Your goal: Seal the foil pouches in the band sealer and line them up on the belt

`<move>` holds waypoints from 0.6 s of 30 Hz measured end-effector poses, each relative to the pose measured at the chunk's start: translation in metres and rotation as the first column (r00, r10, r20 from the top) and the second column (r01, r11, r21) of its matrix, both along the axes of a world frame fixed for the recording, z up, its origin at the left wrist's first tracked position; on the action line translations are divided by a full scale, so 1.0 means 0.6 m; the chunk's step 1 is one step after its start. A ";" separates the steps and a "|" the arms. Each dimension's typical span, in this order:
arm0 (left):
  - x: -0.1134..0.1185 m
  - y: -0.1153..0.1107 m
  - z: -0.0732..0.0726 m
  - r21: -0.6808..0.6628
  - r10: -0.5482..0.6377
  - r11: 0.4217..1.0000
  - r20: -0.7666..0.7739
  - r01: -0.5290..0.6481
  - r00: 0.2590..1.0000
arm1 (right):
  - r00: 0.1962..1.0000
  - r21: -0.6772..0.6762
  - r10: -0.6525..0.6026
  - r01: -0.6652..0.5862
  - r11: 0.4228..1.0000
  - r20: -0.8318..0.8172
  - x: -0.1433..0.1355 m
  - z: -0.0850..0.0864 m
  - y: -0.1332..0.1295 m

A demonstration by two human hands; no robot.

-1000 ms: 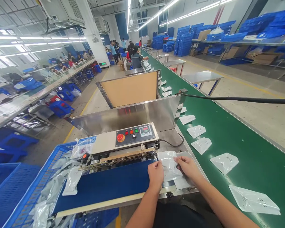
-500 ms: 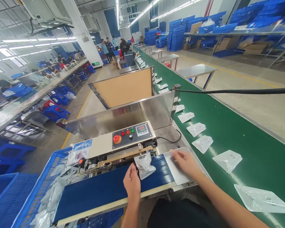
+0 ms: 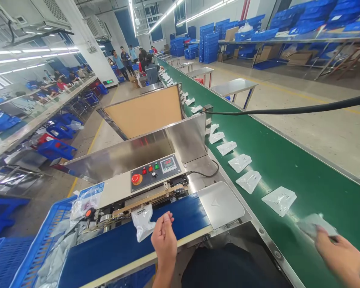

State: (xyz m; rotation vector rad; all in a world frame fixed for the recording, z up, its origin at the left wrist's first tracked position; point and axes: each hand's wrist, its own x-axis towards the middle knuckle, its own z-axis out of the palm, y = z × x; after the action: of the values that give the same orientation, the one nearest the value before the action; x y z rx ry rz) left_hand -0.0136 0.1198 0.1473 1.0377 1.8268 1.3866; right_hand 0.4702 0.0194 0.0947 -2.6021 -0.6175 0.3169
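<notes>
My right hand [image 3: 340, 254] reaches over the green conveyor belt [image 3: 303, 160], its thumb and fingers closed on the near end of a white pouch [image 3: 316, 225], which is slightly blurred. My left hand [image 3: 164, 236] hovers above the front of the blue belt [image 3: 114, 250] with fingers curled together and nothing visible in them. Just left of it, another white pouch [image 3: 143, 224] lies on the blue belt, its top edge in the sealing machine [image 3: 156, 172]. A bare metal plate [image 3: 220, 204] adjoins the blue belt's right end.
A blue basket [image 3: 45, 236] of pouches stands at the blue belt's left end. More white pouches [image 3: 279, 201] lie in a row along the green conveyor. A black cable [image 3: 288, 111] crosses above it. Metal panels [image 3: 144, 140] rise behind the machine; people [image 3: 124, 60] are far back.
My right hand has gone from the metal plate out to the green conveyor and taken hold of a pouch. The pouch in the sealing machine has travelled left, away from my left hand.
</notes>
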 end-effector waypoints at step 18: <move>0.189 0.029 0.033 0.081 -0.563 0.823 -0.010 0.562 0.826 | 0.354 0.686 0.817 -0.446 0.576 -0.455 -0.343 0.131 0.178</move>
State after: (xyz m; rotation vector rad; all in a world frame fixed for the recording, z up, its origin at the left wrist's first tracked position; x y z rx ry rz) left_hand 0.0998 0.1371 0.1670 1.4590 1.2946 1.0952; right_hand 0.2645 0.1260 0.1732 -1.3873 -1.2174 1.2661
